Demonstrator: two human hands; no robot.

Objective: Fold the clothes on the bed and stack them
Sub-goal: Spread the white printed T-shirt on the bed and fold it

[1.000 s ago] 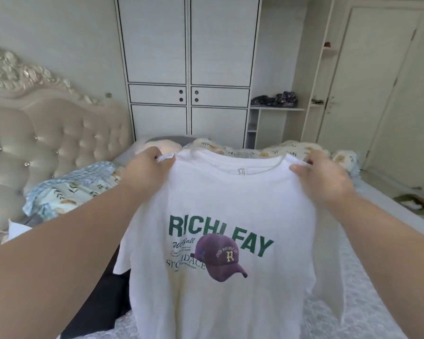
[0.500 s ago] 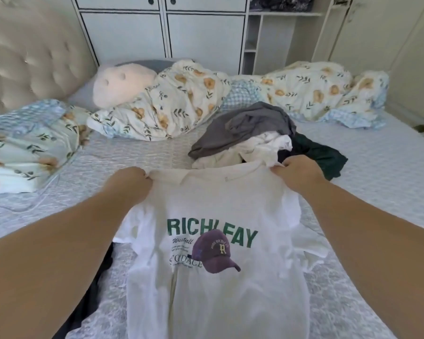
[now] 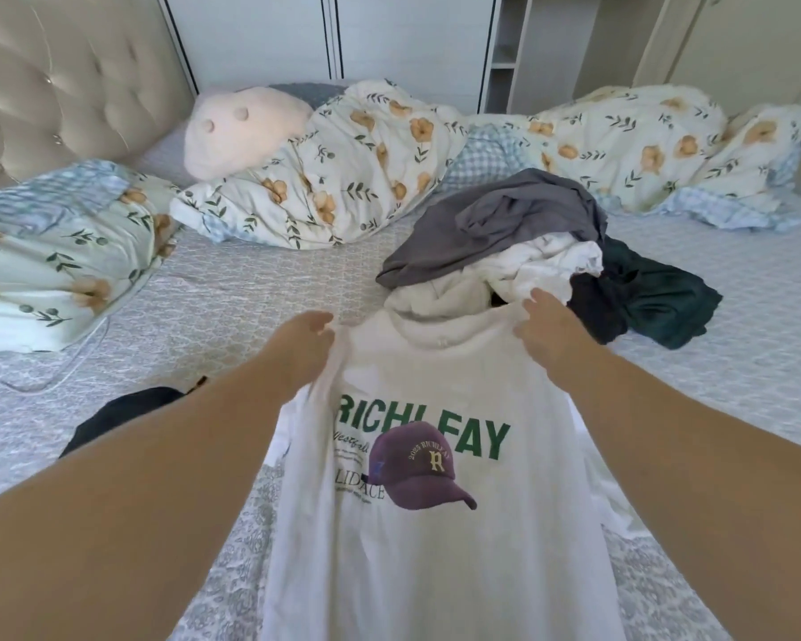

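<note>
Head view: my left hand [image 3: 304, 347] and right hand [image 3: 551, 337] are both out in front of me, each grasping a shoulder of the white T-shirt [image 3: 435, 548]. My left fingers [image 3: 322, 327] are curled round bunched cloth at the left shoulder. My right fingers [image 3: 535, 302] pinch the right shoulder at the collar edge, with one fingertip pointing away from me. The shirt hangs between my hands, print side toward me, and runs down toward the bottom of the frame over the bed [image 3: 250, 289]. Its collar sags between my two sets of fingers. The print shows green lettering and a purple cap. The left side of the shirt is gathered in folds under my left fingers; the right side lies flatter.

Just beyond my right fingers sits the pile [image 3: 528, 252] of unfolded clothes: a grey garment on top, white pieces under it, a dark green one off to the right. I cannot tell whether my right fingertips touch the white pieces. A black garment [image 3: 126, 414] lies on the bed below and left of my left fingers, partly hidden by my forearm.

Far beyond my fingers, a floral duvet [image 3: 343, 178] is heaped across the bed, with a pink cushion [image 3: 241, 127] against the headboard [image 3: 65, 76]. A floral pillow [image 3: 52, 252] lies well left of my left fingers.
</note>
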